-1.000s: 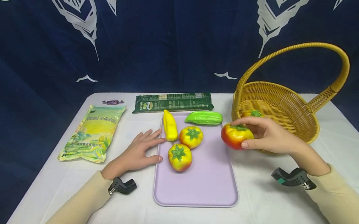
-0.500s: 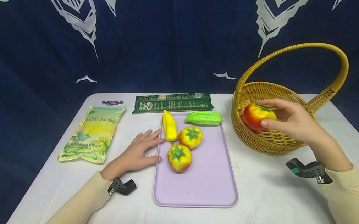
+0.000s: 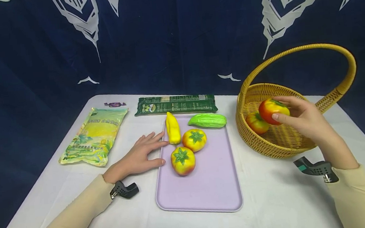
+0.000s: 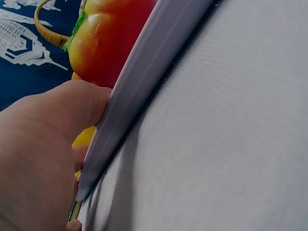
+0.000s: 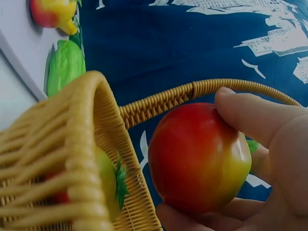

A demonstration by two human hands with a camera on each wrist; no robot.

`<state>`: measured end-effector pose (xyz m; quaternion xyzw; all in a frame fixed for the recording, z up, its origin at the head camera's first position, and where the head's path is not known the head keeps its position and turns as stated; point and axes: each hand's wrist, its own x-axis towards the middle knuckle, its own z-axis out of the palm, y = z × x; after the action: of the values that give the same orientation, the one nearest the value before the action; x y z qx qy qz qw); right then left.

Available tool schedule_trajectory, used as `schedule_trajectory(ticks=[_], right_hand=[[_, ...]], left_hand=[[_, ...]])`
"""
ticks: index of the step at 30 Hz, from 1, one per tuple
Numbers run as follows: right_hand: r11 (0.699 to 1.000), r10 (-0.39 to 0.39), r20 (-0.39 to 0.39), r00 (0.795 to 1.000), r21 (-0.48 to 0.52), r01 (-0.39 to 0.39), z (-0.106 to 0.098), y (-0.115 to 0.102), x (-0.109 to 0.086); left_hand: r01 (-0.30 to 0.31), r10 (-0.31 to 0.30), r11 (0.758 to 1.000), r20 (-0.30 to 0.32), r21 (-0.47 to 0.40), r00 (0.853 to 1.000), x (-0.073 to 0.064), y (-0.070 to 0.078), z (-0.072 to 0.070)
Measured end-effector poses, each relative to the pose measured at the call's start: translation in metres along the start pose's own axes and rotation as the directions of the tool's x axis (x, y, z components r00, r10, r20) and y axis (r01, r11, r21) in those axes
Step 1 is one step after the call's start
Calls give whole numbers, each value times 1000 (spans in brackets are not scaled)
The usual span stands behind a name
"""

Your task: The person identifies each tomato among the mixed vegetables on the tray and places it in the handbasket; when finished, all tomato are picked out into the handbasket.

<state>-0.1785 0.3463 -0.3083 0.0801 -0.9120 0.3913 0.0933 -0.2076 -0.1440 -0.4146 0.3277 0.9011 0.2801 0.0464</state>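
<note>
My right hand point(image 3: 303, 118) grips a red and yellow toy tomato point(image 3: 273, 112) over the wicker basket point(image 3: 270, 149). In the right wrist view the thumb presses one side of this tomato point(image 5: 197, 159) and the fingers curl under it. Another tomato point(image 3: 257, 123) lies in the basket, just left of the held one. My left hand point(image 3: 140, 154) rests spread at the left edge of the lilac tray point(image 3: 202, 195), thumb on the rim in the left wrist view. On the tray are two tomatoes point(image 3: 183, 160), a yellow pepper point(image 3: 172, 128) and a green bitter melon point(image 3: 207, 120).
Behind the tray lies a dark green packet point(image 3: 175, 104). A yellow-green bag point(image 3: 94, 136) and a small purple wrapped candy point(image 3: 114, 104) lie on the left of the white table point(image 3: 269, 208). The basket's tall handle point(image 3: 313, 46) arches above its bowl.
My right hand has carried the tomato from beside the tray to the right, over the basket, then slightly up and further right, uncovering the tomato inside. The left hand stays put.
</note>
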Motion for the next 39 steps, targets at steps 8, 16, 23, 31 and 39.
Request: schedule_trajectory(ticks=[8, 16, 23, 31, 39], right_hand=[[994, 78, -28, 997, -79, -80, -2, 5, 3], [982, 130, -36, 991, -136, -134, 0, 15, 6], [974, 164, -46, 985, -151, -169, 2, 25, 9], [965, 201, -30, 979, -167, -203, 4, 31, 11], [953, 237, -37, 971, -184, -239, 5, 33, 12]], left_hand=[[12, -12, 1000, 6, -6, 1000, 0, 2, -1], [6, -6, 1000, 4, -7, 1000, 0, 2, -1], [1, -1, 1000, 1, -7, 1000, 1, 2, -1], [4, -4, 1000, 1, -15, 1000, 0, 3, -2], [-2, 2, 1000, -2, -19, 1000, 0, 2, -2]])
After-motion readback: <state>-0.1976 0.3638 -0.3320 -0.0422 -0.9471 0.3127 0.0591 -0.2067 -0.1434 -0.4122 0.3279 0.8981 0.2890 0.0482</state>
